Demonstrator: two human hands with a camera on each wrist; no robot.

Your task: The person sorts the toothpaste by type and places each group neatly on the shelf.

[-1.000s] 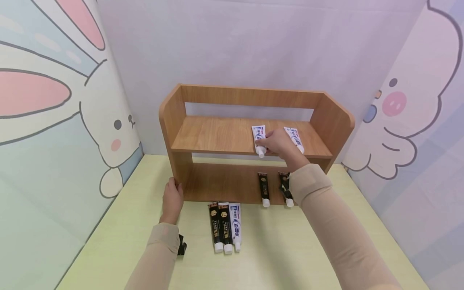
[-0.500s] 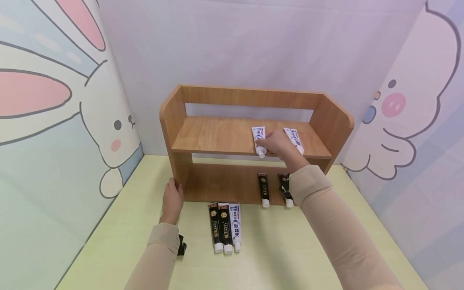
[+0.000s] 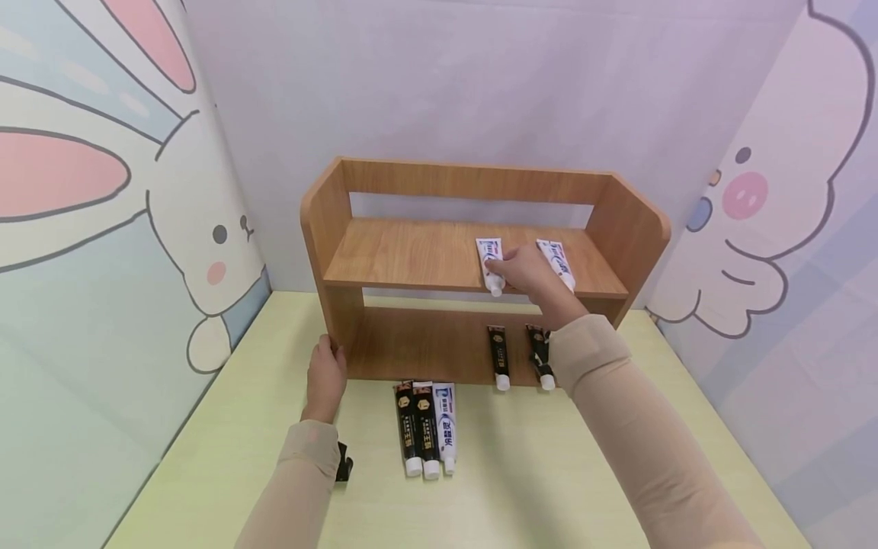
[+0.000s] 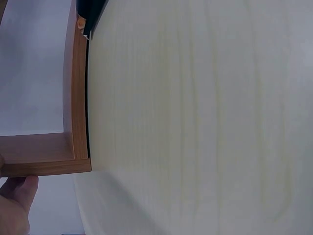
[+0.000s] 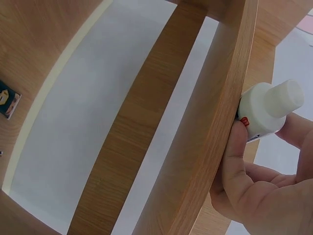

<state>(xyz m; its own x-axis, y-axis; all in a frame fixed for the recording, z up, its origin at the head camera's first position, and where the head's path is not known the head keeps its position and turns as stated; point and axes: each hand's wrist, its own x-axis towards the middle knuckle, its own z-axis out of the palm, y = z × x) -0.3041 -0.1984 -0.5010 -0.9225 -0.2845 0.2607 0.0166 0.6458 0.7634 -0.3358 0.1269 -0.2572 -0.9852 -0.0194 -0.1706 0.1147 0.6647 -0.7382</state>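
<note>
**Right hand pinches a white toothpaste tube at the upper board's front edge**

The fingers (image 5: 236,147) of the right hand (image 3: 530,271) pinch the white toothpaste tube (image 3: 489,250) near its cap. The tube lies just to their left, flat on the upper board (image 3: 405,253), its long axis front to back and its cap poking past the edge toward the person. The right hand is the nearer. To the tube's left, bare board runs to the left side panel (image 3: 331,221); on the other side, a second white tube (image 3: 552,258) is partly hidden by the right hand. The left hand (image 3: 325,383) touches that panel's outer side, well apart; whether its fingers curl round it, I cannot tell. Two black tubes (image 3: 498,352) lie on the lower board (image 3: 418,343). Nearer, on the bench (image 3: 206,473), lies a row of three tubes (image 3: 426,431).
</note>
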